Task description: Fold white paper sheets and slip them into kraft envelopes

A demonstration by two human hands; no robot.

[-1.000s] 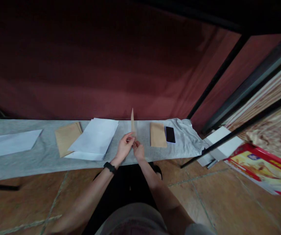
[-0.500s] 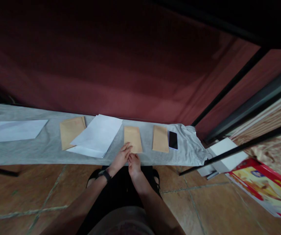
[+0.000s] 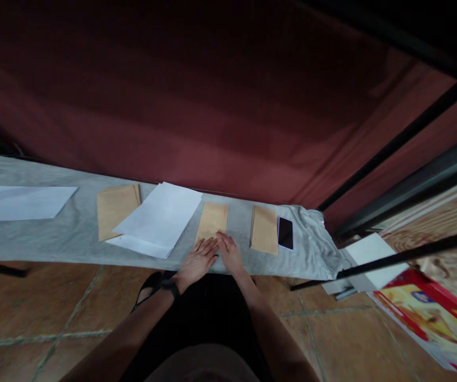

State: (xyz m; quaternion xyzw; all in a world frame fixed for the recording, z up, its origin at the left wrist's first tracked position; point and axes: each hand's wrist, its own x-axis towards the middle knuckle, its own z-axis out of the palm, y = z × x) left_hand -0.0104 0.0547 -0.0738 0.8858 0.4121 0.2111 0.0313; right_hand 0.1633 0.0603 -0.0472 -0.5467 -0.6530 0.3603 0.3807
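Note:
A brown paper envelope (image 3: pixel 213 218) lies flat on the grey cloth in front of me, its near end covered by my hands. My left hand (image 3: pixel 200 260), with a dark band at the wrist, rests flat on that near end, fingers stretched out. Beside it my right hand (image 3: pixel 229 253) touches the envelope's near right corner with straight fingers, and its fingertips come close to the left hand's. To the right is a small stack of brown envelopes (image 3: pixel 264 229). White paper sheets (image 3: pixel 160 217) lie to the left, overlapping more brown envelopes (image 3: pixel 115 209).
A phone (image 3: pixel 286 233) lies right of the envelope stack. Further white paper (image 3: pixel 22 203) is at the far left of the cloth-covered table (image 3: pixel 73 241). Dark metal bars (image 3: pixel 391 135), a white box (image 3: pixel 375 260) and a red-yellow carton (image 3: pixel 435 318) stand at the right.
My hands have gone from fingers bunched together at the envelope's near edge to lying flatter and further apart on it. The envelope has turned slightly clockwise.

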